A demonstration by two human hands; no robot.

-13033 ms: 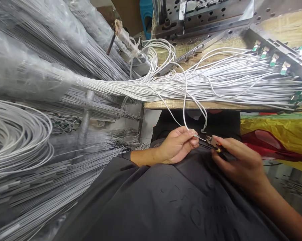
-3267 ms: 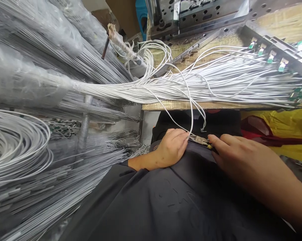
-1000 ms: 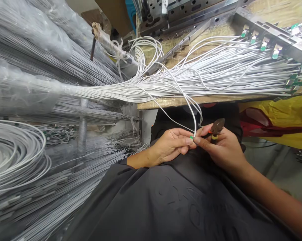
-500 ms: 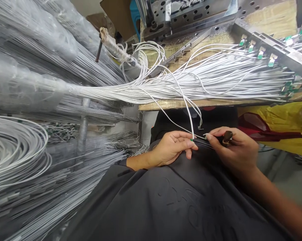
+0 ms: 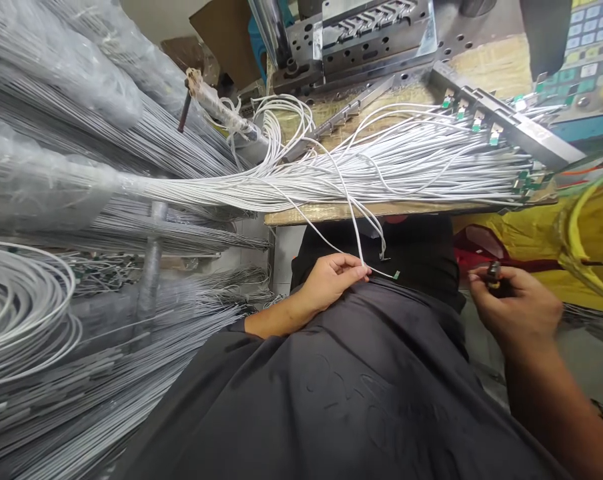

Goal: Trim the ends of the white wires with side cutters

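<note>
My left hand (image 5: 331,280) is closed over my lap, pinching a white cable (image 5: 354,230) between thumb and fingertips. A thinner white cable passes by the same fingers and ends in a small green tab (image 5: 396,275), just beyond them. More loose cable ends (image 5: 383,250) hang close by. Well off to the right, my right hand (image 5: 521,307) is closed around a small dark tool (image 5: 494,275) with a brownish end; most of it is hidden in the fist, so its kind does not show.
A thick bundle of white cables (image 5: 281,190) lies along the bench, its green-tipped ends at a slotted metal bar (image 5: 506,120). Behind stands a metal machine bed (image 5: 371,40). Wrapped cable bundles (image 5: 46,167) and a coil (image 5: 21,307) fill the left. Yellow sheeting (image 5: 541,233) is at right.
My right hand has moved away to the right with the dark tool, leaving the green-tabbed cable end. The left hand keeps its pinch. The whole view has shifted slightly.
</note>
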